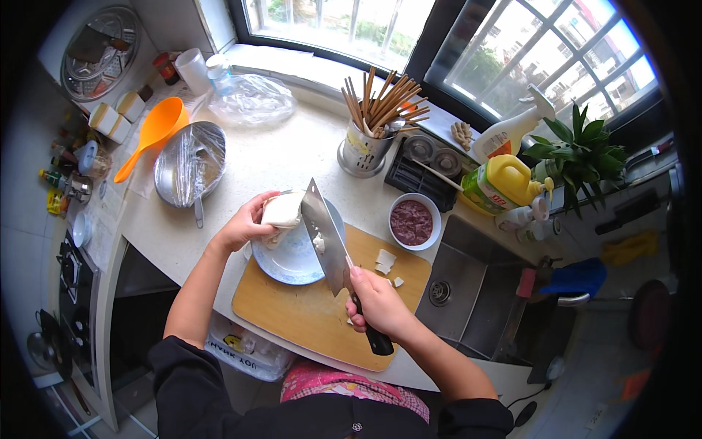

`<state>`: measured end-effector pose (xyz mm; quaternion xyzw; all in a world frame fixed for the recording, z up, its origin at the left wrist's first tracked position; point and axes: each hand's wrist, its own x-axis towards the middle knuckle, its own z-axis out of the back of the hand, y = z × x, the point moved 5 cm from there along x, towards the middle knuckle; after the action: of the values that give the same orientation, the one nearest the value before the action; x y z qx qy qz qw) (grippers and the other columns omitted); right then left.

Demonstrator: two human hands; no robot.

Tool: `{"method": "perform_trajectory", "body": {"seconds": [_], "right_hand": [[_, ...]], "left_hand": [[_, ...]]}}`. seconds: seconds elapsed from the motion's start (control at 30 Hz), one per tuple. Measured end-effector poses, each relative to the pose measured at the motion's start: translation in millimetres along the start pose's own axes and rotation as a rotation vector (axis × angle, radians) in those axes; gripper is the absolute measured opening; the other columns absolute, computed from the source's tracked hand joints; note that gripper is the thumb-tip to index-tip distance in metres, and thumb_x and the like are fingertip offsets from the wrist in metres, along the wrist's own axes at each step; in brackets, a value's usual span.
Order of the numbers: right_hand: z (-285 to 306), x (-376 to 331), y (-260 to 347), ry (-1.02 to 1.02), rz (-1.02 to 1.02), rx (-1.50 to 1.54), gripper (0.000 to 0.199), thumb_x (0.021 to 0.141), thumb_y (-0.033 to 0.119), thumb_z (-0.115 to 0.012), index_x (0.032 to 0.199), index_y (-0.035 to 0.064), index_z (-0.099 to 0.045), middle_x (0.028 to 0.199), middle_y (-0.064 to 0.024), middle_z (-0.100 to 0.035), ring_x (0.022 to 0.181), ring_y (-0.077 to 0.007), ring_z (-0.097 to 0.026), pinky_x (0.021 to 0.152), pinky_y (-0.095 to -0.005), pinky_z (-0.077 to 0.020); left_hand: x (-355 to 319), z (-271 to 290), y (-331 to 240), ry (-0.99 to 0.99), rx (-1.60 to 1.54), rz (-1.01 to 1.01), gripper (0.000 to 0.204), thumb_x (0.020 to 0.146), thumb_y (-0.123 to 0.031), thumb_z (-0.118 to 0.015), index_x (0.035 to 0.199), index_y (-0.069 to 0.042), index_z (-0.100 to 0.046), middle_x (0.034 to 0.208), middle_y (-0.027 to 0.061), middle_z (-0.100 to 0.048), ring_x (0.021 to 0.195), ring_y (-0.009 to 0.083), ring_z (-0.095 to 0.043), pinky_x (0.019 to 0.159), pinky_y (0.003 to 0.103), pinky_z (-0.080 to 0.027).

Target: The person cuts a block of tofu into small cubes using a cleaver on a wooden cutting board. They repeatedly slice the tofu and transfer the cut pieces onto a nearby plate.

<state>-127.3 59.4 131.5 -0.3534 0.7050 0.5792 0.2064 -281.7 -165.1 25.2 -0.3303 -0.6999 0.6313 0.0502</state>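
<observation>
The person's left hand [245, 228] holds a white block [283, 211] over the left part of a blue-and-white plate [289, 269]. Its fingers are parted by about the block's width, closed lightly around the left side. The right hand [376, 298] has its fingers wrapped tight on the black handle of a cleaver [329, 245], whose blade stands just right of the block (whether it touches, this angle does not settle).

Judging by this pose, cutting in mid-air goes best with short, gentle strokes, the block kept low over the plate and the left fingers well behind the edge; a hard squeeze could crumble what looks soft.

The block sits within the left fingers, its right side bare toward the blade and well apart from the right hand. White scraps [385, 259] lie on the cutting board [292, 318] on the desk [174, 254].
</observation>
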Motion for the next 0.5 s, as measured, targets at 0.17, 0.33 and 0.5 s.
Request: {"method": "perform_trajectory", "body": {"seconds": [0.17,0.33,0.5], "right_hand": [[-2.9,-1.2,-3.6,0.008,0.015,-0.02,0.037,0.103,0.039,-0.032,0.099,0.0052,-0.045,0.066,-0.0026,-0.047,0.047,-0.0083,-0.042,0.042,-0.0244,-0.0375],[-9.5,-8.9,4.8,0.022,0.04,-0.036,0.037,0.103,0.039,-0.031,0.1,0.0049,-0.045,0.066,-0.0027,-0.048,0.047,-0.0082,-0.042,0.042,-0.024,-0.0378],[-14.2,-20.1,14.2,0.049,0.083,-0.023,0.036,0.104,0.038,-0.03,0.102,0.0045,-0.045,0.067,-0.0032,-0.048,0.047,-0.0084,-0.042,0.044,-0.0238,-0.038]], "left_hand": [[-2.2,0.7,3.1,0.022,-0.196,0.063,0.086,0.065,0.007,-0.063,0.144,-0.002,-0.031,0.139,0.0114,-0.045,0.127,0.02,-0.046,0.106,0.032,-0.036],[-7.1,-2.5,15.3,0.099,-0.488,0.053,0.081,0.071,0.002,-0.06,0.145,-0.001,-0.028,0.137,0.0124,-0.046,0.124,0.0217,-0.049,0.103,0.035,-0.041],[-6.2,-0.3,49.1,0.215,-0.869,0.051,0.064,0.075,-0.011,-0.06,0.136,0.0,-0.042,0.127,0.0148,-0.056,0.113,0.026,-0.057,0.099,0.04,-0.045]]}}
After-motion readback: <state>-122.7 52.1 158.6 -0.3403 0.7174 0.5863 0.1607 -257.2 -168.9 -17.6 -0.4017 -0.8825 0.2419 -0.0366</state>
